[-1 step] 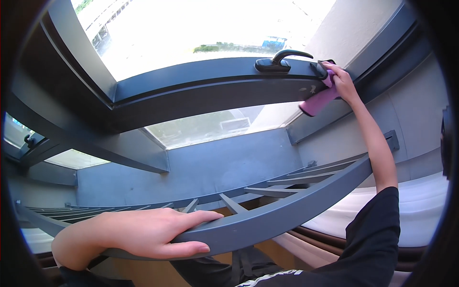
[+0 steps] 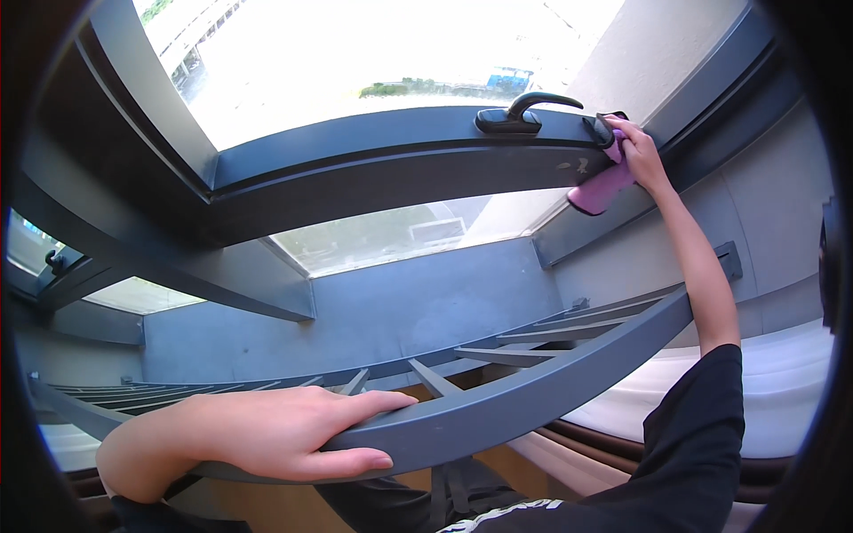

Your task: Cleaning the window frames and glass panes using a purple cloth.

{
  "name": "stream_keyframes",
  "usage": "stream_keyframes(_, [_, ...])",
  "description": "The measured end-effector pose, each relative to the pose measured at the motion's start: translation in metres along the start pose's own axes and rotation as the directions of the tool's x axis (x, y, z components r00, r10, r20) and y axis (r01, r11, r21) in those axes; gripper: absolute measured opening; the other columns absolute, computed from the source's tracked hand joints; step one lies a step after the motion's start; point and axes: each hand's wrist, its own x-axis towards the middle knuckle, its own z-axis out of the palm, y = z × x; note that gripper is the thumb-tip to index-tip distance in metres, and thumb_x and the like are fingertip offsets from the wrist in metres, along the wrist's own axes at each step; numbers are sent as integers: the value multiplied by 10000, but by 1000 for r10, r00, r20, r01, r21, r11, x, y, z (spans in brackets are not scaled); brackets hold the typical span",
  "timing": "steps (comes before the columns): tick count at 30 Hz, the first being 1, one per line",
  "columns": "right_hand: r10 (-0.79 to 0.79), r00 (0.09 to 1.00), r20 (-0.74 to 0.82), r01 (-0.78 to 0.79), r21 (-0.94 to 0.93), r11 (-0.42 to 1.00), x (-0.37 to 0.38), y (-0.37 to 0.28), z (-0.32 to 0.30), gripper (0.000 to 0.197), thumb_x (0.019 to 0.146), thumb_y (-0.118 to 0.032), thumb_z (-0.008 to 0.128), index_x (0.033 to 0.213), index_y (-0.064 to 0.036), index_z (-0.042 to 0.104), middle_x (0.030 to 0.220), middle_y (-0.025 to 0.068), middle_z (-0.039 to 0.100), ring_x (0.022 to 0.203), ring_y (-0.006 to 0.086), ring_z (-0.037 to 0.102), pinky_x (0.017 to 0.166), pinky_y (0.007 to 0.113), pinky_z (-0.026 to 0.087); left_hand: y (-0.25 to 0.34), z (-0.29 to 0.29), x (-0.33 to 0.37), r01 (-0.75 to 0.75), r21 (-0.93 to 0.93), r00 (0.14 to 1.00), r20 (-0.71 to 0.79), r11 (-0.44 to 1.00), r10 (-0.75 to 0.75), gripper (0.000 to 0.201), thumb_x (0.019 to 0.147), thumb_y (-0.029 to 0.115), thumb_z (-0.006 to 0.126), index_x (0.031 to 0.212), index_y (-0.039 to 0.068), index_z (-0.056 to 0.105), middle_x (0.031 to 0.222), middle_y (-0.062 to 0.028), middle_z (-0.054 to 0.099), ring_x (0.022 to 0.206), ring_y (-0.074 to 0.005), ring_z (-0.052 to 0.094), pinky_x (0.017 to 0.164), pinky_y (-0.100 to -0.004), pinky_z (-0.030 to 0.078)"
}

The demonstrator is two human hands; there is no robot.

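My left hand (image 2: 275,435) lies over the grey metal railing (image 2: 506,409), forefinger along its top and thumb down its near side. The other fingers are hidden. Stretched out to the upper right, my right hand (image 2: 641,158) grips a pink-purple cloth (image 2: 600,188) with a dark edge. The cloth is pressed against the right end of the dark window frame (image 2: 373,178), and part of it hangs below the frame. To the left of that hand, a black window handle (image 2: 524,115) sits on the frame. Pale smudges mark the frame beside the cloth.
Behind the railing's bars runs a blue-grey sill (image 2: 426,293). A second window with a handle (image 2: 58,260) is at the far left. White curtain (image 2: 782,382) hangs at the right. Bright daylight fills the upper glass, with greenery (image 2: 413,87) outside.
My right hand and the cloth have shifted slightly to the right along the window frame, uncovering a bit more of it. My left hand stays on the railing.
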Motion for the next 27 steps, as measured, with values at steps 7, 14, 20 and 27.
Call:
stream_keyframes(7, [-32, 965, -260, 56, 84, 995, -11, -39, 65, 409, 857, 11, 385, 1204, 1, 602, 1220, 182, 625, 1201, 303, 560, 1050, 343, 379, -10, 4, -1, -69, -47, 997, -33, 997, 67, 653, 989, 487, 424, 1433, 23, 302, 1063, -245, 630, 907, -352, 633, 796, -407, 494])
stream_keyframes(14, [-209, 952, -225, 224, 42, 974, -15, -78, 69, 466, 833, 49, 349, 1240, 15, 573, 1295, 183, 578, 1300, 328, 467, 1132, 381, 290, -10, 2, -2, -77, 17, 997, -3, 997, 77, 645, 997, 476, 420, 1438, 22, 296, 999, -239, 631, 880, -356, 622, 781, -406, 482])
stream_keyframes(20, [147, 973, -176, -110, 206, 972, -18, -82, 64, 367, 999, -76, 352, 1331, -8, 495, 1271, 162, 586, 1199, 251, 542, 1002, 290, 389, -12, 2, -4, -77, 52, 997, -20, 996, 78, 655, 992, 503, 401, 1412, 8, 318, 983, -269, 632, 905, -383, 622, 808, -431, 480])
stream_keyframes(27, [552, 726, -411, -76, 750, 658, 10, -134, -34, 330, 1002, -185, 444, 1261, 2, 526, 1191, 136, 583, 1065, 213, 588, 947, 349, 481, -11, 6, 1, -120, 82, 991, -53, 989, 125, 653, 990, 498, 410, 1404, 1, 328, 1020, -271, 632, 923, -380, 621, 817, -442, 482])
